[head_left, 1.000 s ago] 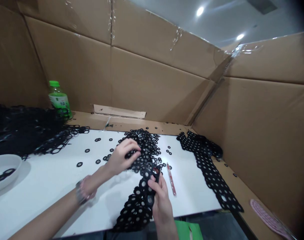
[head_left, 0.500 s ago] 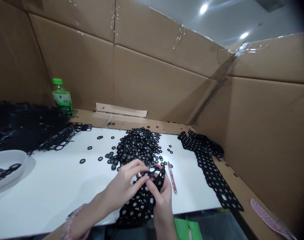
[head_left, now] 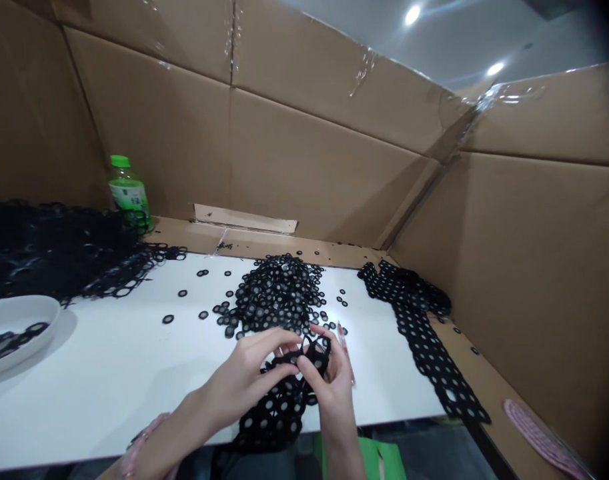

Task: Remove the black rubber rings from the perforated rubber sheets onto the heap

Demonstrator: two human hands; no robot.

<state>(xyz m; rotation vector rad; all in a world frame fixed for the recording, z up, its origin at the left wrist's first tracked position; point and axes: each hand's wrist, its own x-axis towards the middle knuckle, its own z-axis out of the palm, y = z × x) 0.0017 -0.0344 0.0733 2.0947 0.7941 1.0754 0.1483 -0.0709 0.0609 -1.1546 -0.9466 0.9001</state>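
Note:
My left hand point(head_left: 257, 363) pinches the upper part of a black mesh strip dotted with pale discs point(head_left: 277, 407). From the other side my right hand point(head_left: 329, 373) grips the same strip between thumb and fingers, with open loops showing near its fingertips. The strip's lower end hangs over the table's front edge. Just beyond both hands lies a heap of small black rings with pale centres point(head_left: 274, 293). A slim red-and-clear pen-like tool point(head_left: 345, 350) rests on the white table beside my right hand, partly hidden by it.
A white bowl point(head_left: 54, 313) holding several dark rings stands at left, before a black tangled mesh pile point(head_left: 49, 250). Behind are a green bottle point(head_left: 129, 200) and cardboard walls point(head_left: 304, 153). A long dotted black strip point(head_left: 429, 353) lies at right, near a pink woven item point(head_left: 537, 433).
My right hand has shifted slightly to the right and turned, now covering more of the pen-like tool. The loops between my hands are stretched differently. The view has moved slightly.

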